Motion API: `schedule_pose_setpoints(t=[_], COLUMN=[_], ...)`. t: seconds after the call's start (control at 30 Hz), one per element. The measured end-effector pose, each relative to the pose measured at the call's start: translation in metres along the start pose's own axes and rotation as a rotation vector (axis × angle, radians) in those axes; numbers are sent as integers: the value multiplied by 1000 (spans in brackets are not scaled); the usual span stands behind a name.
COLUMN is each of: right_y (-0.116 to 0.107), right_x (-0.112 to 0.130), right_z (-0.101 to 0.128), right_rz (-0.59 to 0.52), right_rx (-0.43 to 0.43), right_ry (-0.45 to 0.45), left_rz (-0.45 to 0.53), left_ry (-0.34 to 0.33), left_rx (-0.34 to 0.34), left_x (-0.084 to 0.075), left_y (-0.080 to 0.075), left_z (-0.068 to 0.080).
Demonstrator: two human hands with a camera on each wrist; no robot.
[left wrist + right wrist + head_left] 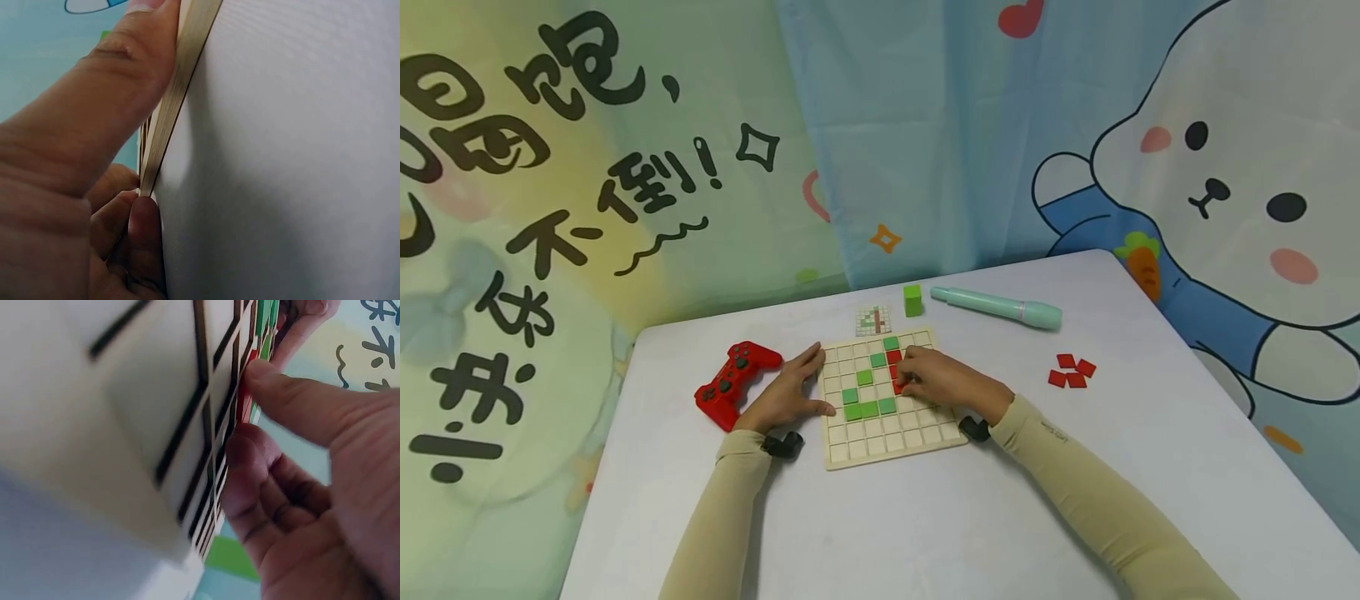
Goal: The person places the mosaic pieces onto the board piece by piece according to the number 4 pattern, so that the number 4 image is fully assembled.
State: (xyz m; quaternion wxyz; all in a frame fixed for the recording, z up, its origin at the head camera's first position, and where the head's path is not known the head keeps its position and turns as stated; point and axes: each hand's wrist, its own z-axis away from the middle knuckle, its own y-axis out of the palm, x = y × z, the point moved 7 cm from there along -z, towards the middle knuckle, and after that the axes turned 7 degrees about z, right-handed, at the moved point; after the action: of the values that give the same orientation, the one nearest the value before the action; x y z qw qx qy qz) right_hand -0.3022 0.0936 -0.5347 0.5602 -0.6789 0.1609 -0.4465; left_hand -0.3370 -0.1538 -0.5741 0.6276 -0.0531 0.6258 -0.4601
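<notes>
A wooden grid board lies on the white table. Several green tiles run in a diagonal and a short row on it, with red tiles beside them. My right hand is on the board's middle and pinches a red tile between thumb and fingers, set against the grid. To the left, my left hand lies flat with straight fingers. Its thumb presses on the board's left edge.
A red game controller sits just left of my left hand. Behind the board are a small pattern card, a green block and a teal pen. Several loose red tiles lie to the right. A printed curtain hangs behind the table.
</notes>
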Motion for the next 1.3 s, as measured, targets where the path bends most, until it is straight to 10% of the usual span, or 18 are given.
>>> schedule_pose_setpoints(t=[0.27, 0.53, 0.73, 1.3], right_y=[-34, -88, -76, -46], right_x=[-27, -105, -162, -190], right_z=[40, 173, 242, 239], right_rz=[-101, -191, -173, -112], right_rx=[-95, -474, -503, -334], right_ry=[125, 435, 712, 686], left_rz=[2, -22, 13, 2], left_ry=[24, 25, 12, 38], left_rx=[-4, -3, -3, -15], left_x=[-1, -4, -4, -3], left_y=[0, -2, -1, 1], left_z=[1, 1, 4, 4])
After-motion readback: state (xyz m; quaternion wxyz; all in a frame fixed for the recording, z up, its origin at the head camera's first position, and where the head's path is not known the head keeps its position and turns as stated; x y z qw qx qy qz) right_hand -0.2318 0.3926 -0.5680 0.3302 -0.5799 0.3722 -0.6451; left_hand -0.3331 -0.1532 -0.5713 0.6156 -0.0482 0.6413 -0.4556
